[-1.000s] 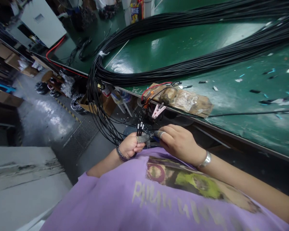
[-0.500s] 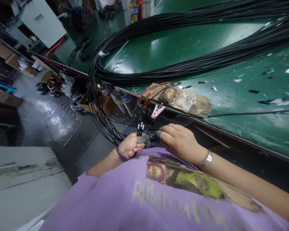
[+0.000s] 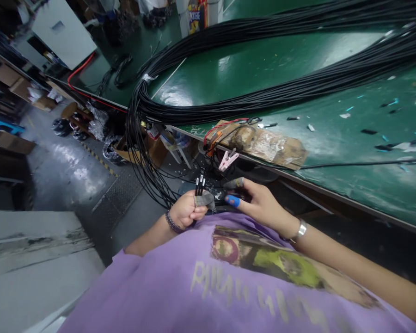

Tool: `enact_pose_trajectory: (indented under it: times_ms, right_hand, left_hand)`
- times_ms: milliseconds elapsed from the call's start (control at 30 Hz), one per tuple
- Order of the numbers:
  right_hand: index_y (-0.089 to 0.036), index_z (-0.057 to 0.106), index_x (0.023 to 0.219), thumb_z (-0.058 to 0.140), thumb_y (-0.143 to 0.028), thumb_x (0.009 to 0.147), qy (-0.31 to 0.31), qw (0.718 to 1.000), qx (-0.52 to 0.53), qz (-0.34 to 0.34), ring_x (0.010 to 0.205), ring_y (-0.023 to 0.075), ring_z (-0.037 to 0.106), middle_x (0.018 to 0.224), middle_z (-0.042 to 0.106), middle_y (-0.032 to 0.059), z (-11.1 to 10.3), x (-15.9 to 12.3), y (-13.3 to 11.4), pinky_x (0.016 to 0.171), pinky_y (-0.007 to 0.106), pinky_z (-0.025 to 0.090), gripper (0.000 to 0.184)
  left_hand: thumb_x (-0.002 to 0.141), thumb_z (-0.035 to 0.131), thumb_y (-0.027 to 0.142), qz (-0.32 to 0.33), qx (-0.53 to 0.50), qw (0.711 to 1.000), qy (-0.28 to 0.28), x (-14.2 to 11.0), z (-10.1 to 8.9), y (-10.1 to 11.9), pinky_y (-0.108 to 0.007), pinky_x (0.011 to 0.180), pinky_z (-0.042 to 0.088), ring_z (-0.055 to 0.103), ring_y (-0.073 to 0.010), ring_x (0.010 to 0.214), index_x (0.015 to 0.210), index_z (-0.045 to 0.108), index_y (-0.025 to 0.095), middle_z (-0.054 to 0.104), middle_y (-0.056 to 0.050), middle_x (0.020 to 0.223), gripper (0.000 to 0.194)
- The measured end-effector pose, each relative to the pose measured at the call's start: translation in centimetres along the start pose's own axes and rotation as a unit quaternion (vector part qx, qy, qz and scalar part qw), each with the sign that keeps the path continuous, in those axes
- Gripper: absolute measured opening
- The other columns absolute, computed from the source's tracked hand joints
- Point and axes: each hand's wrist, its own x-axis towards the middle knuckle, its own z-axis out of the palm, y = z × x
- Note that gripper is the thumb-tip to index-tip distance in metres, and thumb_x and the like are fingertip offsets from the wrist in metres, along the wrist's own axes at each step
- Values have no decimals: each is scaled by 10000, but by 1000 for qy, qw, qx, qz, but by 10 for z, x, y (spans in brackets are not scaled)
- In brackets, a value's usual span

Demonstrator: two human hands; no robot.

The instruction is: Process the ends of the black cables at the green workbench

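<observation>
The left hand (image 3: 188,210) is clamped on the black cable ends (image 3: 200,185), whose pale tips stand up above its wrapped thumb. Just to the right, the right hand (image 3: 260,203) holds its blue-covered thumb and grey-covered finger apart. A pink clothespin (image 3: 228,160) sits beyond them at the green table's (image 3: 350,185) near edge.

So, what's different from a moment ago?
The right hand has opened: its finger and thumb, pinched together before, are now apart, showing the blue thumb cover. Whether it released anything is unclear. The left hand still grips the black cables; the pink clip hasn't moved.
</observation>
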Motion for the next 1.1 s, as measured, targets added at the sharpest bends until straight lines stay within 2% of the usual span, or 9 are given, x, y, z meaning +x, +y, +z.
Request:
enact_pose_trajectory:
  times_ms: [133,400,567,700,767,833,967,1033,1100]
  right_hand:
    - [-205,548,955,722,-468,672,-4,955,273,115,776,177,634,874,679,49,10,1,-9,716,320,523,424]
    - [-209,557,915,780,-423,638,-17,925,362,117,681,137,596,767,644,12,15,3,-11,664,290,497,415]
    - [-206,543,886,695,-320,737,-45,938,339,49,674,129,588,747,626,2,15,3,-9,661,280,501,241]
    - [-198,596,818,581,-179,772,-94,976,180,-77,697,148,593,762,647,29,6,4,-11,677,300,502,52]
    - [-203,622,810,563,-149,753,-61,988,98,-101,717,163,598,776,660,38,1,4,-13,699,316,501,98]
    - [-211,622,867,562,-180,760,6,995,85,-57,734,171,608,800,668,40,-2,4,-14,707,320,505,126]
    - [-205,595,855,587,-372,775,33,982,163,85,703,170,604,793,664,40,-7,1,-17,655,300,507,185]
    - [-200,574,773,589,-458,760,9,974,178,142,624,151,566,700,630,20,-8,-1,-20,596,284,487,258]
    - [-199,545,717,593,-513,740,-5,964,183,191,548,127,508,601,571,-12,-6,-2,-22,545,268,454,319]
  left_hand:
    - [585,728,228,-1,9,1000,-16,1,2,-2,-165,318,46,172,-8,271,651,458,169,313,112,348,284]
    - [560,673,169,-11,15,998,-63,1,-4,-6,-151,308,78,180,-16,260,663,440,179,332,111,351,254]
    - [520,700,188,-22,27,995,-91,0,-6,-6,-152,302,67,170,-11,267,673,440,181,331,117,366,302]
    - [554,729,288,-32,125,985,-117,-1,-7,-9,-169,308,66,176,-11,276,648,480,163,326,108,363,295]
    - [599,730,358,2,194,976,-101,-2,-4,-10,-179,324,105,203,-14,297,584,469,155,331,93,366,330]
    - [614,735,406,93,241,965,-52,-3,0,-11,-178,365,196,270,-21,359,540,451,150,368,74,412,390]
    - [666,693,447,299,321,897,64,-2,5,-15,-192,488,329,371,-59,505,553,483,146,433,42,523,384]
    - [725,639,415,363,397,836,108,0,2,-20,-200,482,315,370,-67,500,564,512,152,438,34,519,333]
    - [757,593,350,429,484,751,133,3,-3,-25,-209,484,310,384,-75,488,596,563,157,466,23,516,253]
